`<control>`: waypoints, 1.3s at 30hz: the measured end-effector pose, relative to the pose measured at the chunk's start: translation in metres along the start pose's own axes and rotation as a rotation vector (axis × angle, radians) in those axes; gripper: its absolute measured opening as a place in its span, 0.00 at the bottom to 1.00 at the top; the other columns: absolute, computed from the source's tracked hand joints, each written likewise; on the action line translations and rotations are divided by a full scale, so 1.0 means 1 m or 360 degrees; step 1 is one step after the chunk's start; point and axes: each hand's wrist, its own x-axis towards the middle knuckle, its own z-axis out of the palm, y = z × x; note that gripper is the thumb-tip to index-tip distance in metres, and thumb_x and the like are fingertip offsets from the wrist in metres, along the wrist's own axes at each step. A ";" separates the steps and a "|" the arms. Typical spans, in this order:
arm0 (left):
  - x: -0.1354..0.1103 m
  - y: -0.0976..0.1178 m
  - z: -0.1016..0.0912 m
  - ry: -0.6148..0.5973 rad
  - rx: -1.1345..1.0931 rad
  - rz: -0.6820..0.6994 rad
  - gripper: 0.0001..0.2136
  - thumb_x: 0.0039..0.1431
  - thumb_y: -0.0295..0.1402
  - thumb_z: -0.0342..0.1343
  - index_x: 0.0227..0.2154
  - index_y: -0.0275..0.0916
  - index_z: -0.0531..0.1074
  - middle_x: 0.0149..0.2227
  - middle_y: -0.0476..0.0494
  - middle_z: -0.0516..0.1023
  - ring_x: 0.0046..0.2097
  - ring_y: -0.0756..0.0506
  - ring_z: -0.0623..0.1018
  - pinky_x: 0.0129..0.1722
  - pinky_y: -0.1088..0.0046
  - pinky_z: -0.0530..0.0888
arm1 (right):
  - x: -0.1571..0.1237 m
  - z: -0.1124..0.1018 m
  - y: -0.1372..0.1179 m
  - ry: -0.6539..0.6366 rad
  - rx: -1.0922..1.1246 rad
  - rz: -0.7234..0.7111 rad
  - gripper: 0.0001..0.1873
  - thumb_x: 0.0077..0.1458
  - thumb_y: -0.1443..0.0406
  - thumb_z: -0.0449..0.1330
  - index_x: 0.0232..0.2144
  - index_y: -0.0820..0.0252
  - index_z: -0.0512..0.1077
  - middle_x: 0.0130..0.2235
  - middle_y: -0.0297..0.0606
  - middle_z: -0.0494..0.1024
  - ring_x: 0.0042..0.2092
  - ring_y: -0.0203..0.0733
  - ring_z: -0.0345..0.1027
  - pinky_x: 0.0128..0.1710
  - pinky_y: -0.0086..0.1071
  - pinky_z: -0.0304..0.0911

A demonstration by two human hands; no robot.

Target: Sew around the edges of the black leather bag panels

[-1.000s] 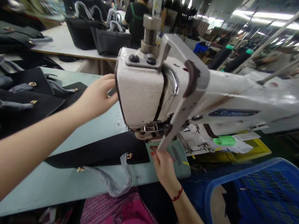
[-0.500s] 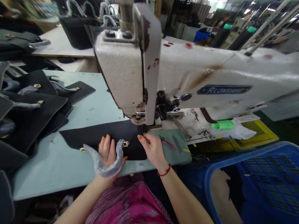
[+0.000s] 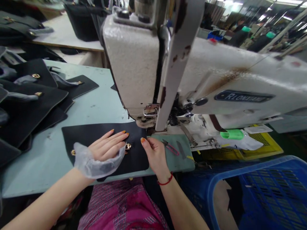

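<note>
Laying L hand (image 3: 107, 147) flat on blk panel (image 3: 136, 159), R hand (image 3: 157, 155) gripping edge, blue bskt (image 3: 210, 198) w/ beige & blk pcs (image 3: 222, 206)

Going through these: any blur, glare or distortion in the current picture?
Head view: left hand and right hand fairly clear; head view: thread spools behind soft; head view: bright sheen on the sewing machine; head view: wide-angle stretching near the edges.

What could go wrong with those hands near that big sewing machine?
The right hand is close to the sewing machine, so it might get hurt. The plastic-wrapped handle loops over the left hand, so it could snag and shift the black panel. The pink-handled snips beside the right hand might nick it.
</note>
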 end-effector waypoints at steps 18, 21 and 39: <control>0.011 -0.014 0.001 -0.0141 -0.0001 -0.0271 0.12 0.67 0.31 0.49 0.45 0.35 0.77 0.55 0.37 0.79 0.53 0.39 0.80 0.58 0.57 0.75 | 0.020 -0.007 -0.014 -0.0058 -0.0186 -0.0051 0.27 0.63 0.51 0.55 0.20 0.59 0.51 0.23 0.28 0.49 0.26 0.31 0.43 0.25 0.29 0.40; 0.013 -0.016 0.001 -0.0164 -0.0014 -0.0295 0.13 0.68 0.31 0.48 0.43 0.36 0.78 0.53 0.38 0.80 0.52 0.39 0.81 0.56 0.59 0.77 | 0.005 -0.011 -0.015 -0.0096 -0.0251 -0.0018 0.26 0.64 0.51 0.55 0.20 0.60 0.56 0.23 0.28 0.51 0.25 0.31 0.47 0.24 0.27 0.44; 0.029 -0.027 -0.008 -0.0617 -0.0046 -0.0688 0.16 0.66 0.38 0.50 0.49 0.35 0.74 0.51 0.36 0.80 0.49 0.37 0.81 0.52 0.56 0.78 | -0.024 -0.018 -0.024 -0.0408 0.0360 0.0476 0.21 0.60 0.49 0.61 0.31 0.62 0.70 0.29 0.40 0.82 0.32 0.39 0.80 0.27 0.23 0.69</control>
